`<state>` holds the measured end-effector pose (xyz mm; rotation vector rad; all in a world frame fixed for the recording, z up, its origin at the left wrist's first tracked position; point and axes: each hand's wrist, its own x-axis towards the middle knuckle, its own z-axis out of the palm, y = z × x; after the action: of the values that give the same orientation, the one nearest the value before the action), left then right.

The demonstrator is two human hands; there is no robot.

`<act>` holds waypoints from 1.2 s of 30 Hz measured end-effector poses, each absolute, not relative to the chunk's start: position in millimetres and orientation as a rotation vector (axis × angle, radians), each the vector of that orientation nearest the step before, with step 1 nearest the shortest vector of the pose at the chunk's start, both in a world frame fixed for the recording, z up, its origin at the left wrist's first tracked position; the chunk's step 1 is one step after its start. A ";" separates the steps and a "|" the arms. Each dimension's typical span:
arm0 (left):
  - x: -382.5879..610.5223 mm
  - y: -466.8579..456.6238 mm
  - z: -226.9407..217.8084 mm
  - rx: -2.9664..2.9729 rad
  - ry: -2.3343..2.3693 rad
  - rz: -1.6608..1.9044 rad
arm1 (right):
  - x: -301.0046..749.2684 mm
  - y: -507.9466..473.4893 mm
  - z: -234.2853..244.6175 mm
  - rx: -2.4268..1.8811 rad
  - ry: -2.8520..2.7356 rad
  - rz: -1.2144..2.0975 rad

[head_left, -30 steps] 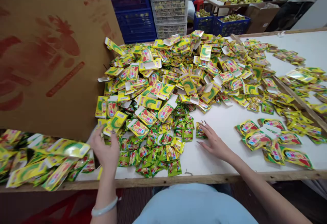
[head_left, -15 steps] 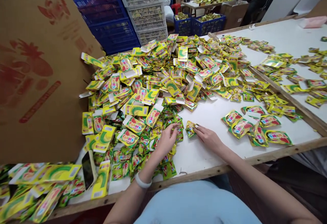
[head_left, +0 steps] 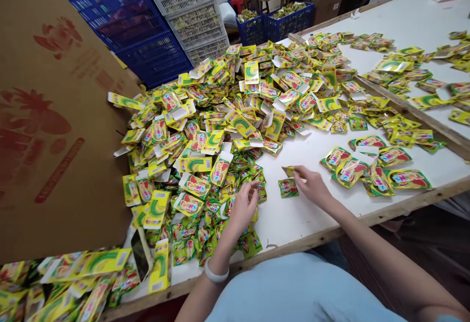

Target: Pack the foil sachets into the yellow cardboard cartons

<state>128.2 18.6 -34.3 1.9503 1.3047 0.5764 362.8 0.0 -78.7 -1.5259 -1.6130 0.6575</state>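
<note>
My left hand [head_left: 244,207] rests at the right edge of a heap of small green sachets [head_left: 205,224], fingers curled onto one of them. My right hand [head_left: 312,185] pinches a small yellow-green sachet [head_left: 289,170] just above the white tabletop [head_left: 293,214]. Another green sachet [head_left: 288,188] lies flat between my two hands. A big pile of yellow flat cartons [head_left: 227,111] rises behind the sachets. A group of larger green packets [head_left: 370,168] lies to the right of my right hand.
A tall brown cardboard sheet [head_left: 55,116] stands at the left. Blue crates [head_left: 128,23] and white crates [head_left: 191,9] are stacked beyond the table. A wooden rail [head_left: 411,116] splits the table on the right, with more packets past it. A dark phone [head_left: 139,258] lies near the front edge.
My right hand has lifted one sachet and moved slightly right, leaving another flat on the table. The left hand dropped a little lower at the heap's edge. The view swung left.
</note>
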 end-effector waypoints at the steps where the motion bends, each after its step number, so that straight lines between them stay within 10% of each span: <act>1: 131.0 18.6 -30.4 2.008 1.283 0.560 | 371.7 -3.2 -78.0 -1.514 -1.460 0.740; 7: 183.4 37.6 -36.5 2.418 1.174 0.286 | 396.4 -31.0 -89.4 -1.278 -0.648 1.320; 24: 178.5 29.7 -32.9 1.331 0.805 0.317 | 353.1 -38.4 -63.2 -1.307 -1.089 1.118; 36: 234.3 154.8 20.1 2.263 1.200 0.609 | 391.3 -46.7 -72.5 -1.190 -0.609 1.489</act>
<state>234.3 154.8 20.1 2.2628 1.1998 0.6092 391.3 -46.7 -72.5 -1.1900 -0.6095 1.4893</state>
